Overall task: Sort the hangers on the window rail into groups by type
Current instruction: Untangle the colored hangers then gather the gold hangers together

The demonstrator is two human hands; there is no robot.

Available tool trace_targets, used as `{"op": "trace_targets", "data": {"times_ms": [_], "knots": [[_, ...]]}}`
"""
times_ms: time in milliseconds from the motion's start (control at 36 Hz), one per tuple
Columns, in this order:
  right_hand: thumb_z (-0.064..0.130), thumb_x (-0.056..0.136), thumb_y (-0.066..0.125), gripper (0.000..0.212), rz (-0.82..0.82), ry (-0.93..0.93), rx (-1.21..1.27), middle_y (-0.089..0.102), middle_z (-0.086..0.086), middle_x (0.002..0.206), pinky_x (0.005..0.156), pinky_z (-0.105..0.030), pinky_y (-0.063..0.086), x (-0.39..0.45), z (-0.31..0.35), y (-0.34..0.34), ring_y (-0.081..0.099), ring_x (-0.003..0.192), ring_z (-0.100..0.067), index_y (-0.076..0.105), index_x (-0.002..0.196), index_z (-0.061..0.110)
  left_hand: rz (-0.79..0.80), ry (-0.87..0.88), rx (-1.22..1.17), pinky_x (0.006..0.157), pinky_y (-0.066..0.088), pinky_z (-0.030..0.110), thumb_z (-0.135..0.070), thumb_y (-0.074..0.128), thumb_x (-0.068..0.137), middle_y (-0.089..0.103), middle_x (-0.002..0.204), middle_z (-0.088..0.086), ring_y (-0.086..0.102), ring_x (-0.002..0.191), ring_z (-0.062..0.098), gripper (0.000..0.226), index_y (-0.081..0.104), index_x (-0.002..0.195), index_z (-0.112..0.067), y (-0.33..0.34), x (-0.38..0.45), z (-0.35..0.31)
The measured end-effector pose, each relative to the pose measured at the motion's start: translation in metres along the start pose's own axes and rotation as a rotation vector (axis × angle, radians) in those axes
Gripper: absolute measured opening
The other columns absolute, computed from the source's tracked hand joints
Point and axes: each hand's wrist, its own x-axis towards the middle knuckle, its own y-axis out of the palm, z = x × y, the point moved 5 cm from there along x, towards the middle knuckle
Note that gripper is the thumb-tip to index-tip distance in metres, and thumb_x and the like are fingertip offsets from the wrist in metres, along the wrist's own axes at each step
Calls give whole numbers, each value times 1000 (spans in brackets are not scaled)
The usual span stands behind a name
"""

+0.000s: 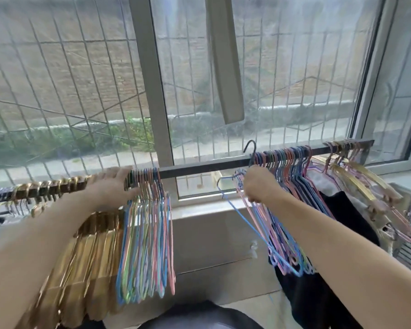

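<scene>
The right hand [259, 186] grips 1 bunch of thin colored hangers [274, 224] lifted off the rail [199, 167], near its middle. The left hand [112, 188] lies flat and open against the sorted colored hangers [147, 245] beside the gold hangers [81, 252] toward the rail's left end. Carry the bunch left level, hooks aligned, and seat every hook before letting go.
</scene>
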Motion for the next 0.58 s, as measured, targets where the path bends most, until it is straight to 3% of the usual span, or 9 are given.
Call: {"op": "trace_targets", "data": {"times_ms": [83,139,194,250,306,417,500,583], "knots": [[4,96,64,37,35,29,44,54,5,51,69,-31,60,18,-2,9,60,53,-12,57,60,10,14,0,87,127,2,57,-73,39,97,-8,171,12,0,157,39,93,-17,160,-33,11,1,3],[-2,97,55,36,69,46,29,56,2,38,60,-32,62,27,-2,17,62,43,-12,56,62,6,18,-15,122,127,-2,57,-71,42,97,-15,170,13,-5,157,39,97,-24,157,-34,13,3,4],[-6,94,49,34,104,68,-46,52,2,32,40,-21,49,31,-2,23,57,33,-7,55,63,7,19,-17,145,126,-4,58,-67,46,97,-17,168,14,-7,157,39,101,-28,156,-33,12,6,3],[-14,78,41,30,170,83,-100,48,3,29,32,-18,35,30,-1,28,51,28,-6,51,61,9,32,-22,152,126,-5,58,-64,49,97,-19,168,15,-8,157,40,104,-31,155,-32,14,8,3],[-12,65,40,25,206,71,-179,48,4,32,38,-22,37,33,-1,33,51,36,-7,48,59,11,42,-32,151,126,-5,58,-62,51,97,-20,168,15,-8,157,40,106,-32,154,-32,15,9,3],[-4,90,56,21,182,34,-156,66,-1,54,72,-39,63,50,-11,44,72,63,-19,63,72,4,53,-36,147,126,-7,57,-61,51,97,-22,168,17,-10,157,40,106,-34,153,-31,13,11,2],[1,87,68,20,171,72,-162,57,7,47,67,-34,59,52,-14,39,66,62,-17,61,69,6,53,-34,150,126,-7,57,-60,51,97,-20,168,17,-8,156,41,106,-33,154,-30,13,12,1],[-2,92,53,33,119,62,-170,56,1,63,65,-30,53,46,-13,34,73,90,-27,45,63,10,60,-37,155,126,-6,58,-60,51,97,-20,167,18,-9,156,41,106,-33,154,-29,16,11,3]]}}
